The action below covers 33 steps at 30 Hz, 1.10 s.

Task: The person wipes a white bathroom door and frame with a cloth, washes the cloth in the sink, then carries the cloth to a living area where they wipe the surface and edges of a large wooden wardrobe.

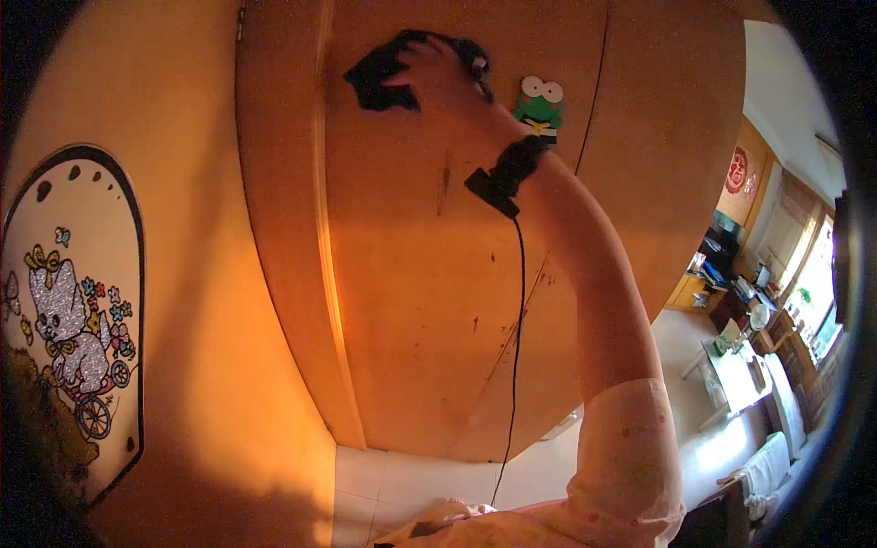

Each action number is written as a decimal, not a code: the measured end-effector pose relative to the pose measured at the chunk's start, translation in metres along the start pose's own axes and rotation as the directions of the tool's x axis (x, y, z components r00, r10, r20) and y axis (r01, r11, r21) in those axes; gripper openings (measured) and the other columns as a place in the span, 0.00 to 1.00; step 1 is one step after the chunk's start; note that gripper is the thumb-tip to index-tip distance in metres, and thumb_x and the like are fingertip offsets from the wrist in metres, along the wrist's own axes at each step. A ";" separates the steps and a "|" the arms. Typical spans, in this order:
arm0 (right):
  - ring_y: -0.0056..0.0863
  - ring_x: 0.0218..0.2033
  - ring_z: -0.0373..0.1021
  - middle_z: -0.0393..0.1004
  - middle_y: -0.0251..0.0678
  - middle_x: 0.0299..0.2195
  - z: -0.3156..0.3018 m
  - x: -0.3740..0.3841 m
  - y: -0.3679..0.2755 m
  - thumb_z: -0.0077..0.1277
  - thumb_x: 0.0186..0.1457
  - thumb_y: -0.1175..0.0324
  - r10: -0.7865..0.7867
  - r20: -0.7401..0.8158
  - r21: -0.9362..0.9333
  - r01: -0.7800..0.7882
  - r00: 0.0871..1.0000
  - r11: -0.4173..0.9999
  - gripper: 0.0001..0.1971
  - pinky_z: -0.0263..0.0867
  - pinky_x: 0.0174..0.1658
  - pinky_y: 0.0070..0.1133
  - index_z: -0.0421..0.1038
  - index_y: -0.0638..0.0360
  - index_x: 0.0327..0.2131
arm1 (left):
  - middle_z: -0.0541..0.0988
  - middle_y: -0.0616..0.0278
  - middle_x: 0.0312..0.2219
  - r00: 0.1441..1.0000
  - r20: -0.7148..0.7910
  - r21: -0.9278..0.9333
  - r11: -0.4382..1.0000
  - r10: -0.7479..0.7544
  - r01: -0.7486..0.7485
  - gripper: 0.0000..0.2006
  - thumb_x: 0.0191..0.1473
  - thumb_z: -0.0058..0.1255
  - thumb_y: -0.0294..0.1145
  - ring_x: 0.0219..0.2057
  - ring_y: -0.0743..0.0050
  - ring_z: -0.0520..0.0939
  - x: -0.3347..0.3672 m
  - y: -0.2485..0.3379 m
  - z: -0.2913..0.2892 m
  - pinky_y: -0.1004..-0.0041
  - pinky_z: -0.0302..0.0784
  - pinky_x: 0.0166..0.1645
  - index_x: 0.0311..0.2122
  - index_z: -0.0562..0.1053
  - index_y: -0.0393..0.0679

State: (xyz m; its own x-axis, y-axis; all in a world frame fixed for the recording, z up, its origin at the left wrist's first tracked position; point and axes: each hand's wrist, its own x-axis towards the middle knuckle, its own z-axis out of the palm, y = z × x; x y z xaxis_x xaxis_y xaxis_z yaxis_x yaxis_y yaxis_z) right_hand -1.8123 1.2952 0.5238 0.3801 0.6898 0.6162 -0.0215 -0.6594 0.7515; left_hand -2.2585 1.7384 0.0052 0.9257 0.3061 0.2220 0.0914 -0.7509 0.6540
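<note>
My right hand [434, 75] is raised high against a wooden door [411, 274]. It presses a dark, crumpled cloth [376, 80] flat to the door's upper part, with the fingers spread over it. Some of the cloth shows beyond the fingertips on the left, and some beside the wrist. Just right of the hand, a green frog decoration [541, 108] is fixed to the door, partly covered by my forearm. A black strap with a small box [493, 192] sits around my right wrist, and a thin cable hangs from it. My left hand is not in view.
A wall at the left carries a framed cat picture [78, 320]. Dark marks and scratches show on the door's lower half. White floor tiles [384, 484] lie below. Through the opening at the right are a white table [731, 379], chairs and a bright window.
</note>
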 end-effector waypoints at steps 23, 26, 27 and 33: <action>0.42 0.59 0.54 0.62 0.42 0.56 -0.069 -0.167 0.162 0.50 0.51 0.74 0.427 -0.127 -0.034 -0.434 0.895 0.900 0.14 0.54 0.60 0.38 0.78 0.40 0.39 | 0.77 0.50 0.28 0.988 0.090 0.087 0.987 0.129 -0.136 0.08 0.52 0.49 0.31 0.29 0.51 0.76 0.059 0.029 0.046 0.63 0.72 0.36 0.33 0.77 0.39; 0.40 0.60 0.54 0.63 0.39 0.56 -0.058 -0.207 0.176 0.52 0.49 0.73 0.418 -0.110 -0.032 -0.424 0.902 0.905 0.17 0.53 0.59 0.38 0.78 0.34 0.39 | 0.77 0.47 0.27 0.920 0.039 0.170 0.904 0.391 -0.391 0.09 0.52 0.50 0.33 0.28 0.48 0.76 0.062 0.000 0.061 0.60 0.72 0.33 0.31 0.76 0.37; 0.40 0.60 0.54 0.63 0.39 0.56 -0.054 -0.217 0.169 0.52 0.49 0.73 0.418 -0.107 -0.030 -0.424 0.902 0.905 0.17 0.53 0.59 0.38 0.78 0.34 0.39 | 0.76 0.45 0.25 0.974 0.070 0.172 0.960 0.213 -0.222 0.11 0.52 0.50 0.34 0.27 0.46 0.76 0.061 -0.002 0.064 0.58 0.71 0.32 0.29 0.76 0.36; 0.46 0.54 0.61 0.74 0.46 0.40 -0.023 -0.302 0.099 0.60 0.37 0.67 0.227 -0.255 0.092 -0.210 0.940 0.973 0.12 0.53 0.59 0.40 0.79 0.49 0.31 | 0.75 0.41 0.23 0.988 0.129 0.328 0.944 -0.081 0.034 0.18 0.56 0.46 0.40 0.27 0.41 0.75 0.064 -0.034 0.090 0.53 0.69 0.31 0.27 0.74 0.33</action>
State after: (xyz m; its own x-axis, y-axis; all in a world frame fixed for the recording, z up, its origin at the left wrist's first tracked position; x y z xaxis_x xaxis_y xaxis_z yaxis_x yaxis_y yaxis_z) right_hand -1.9506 1.0285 0.4170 0.1163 0.5750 0.8098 -0.0157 -0.8142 0.5804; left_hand -2.1690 1.7305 -0.0679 0.9549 0.2878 0.0734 0.2386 -0.8905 0.3875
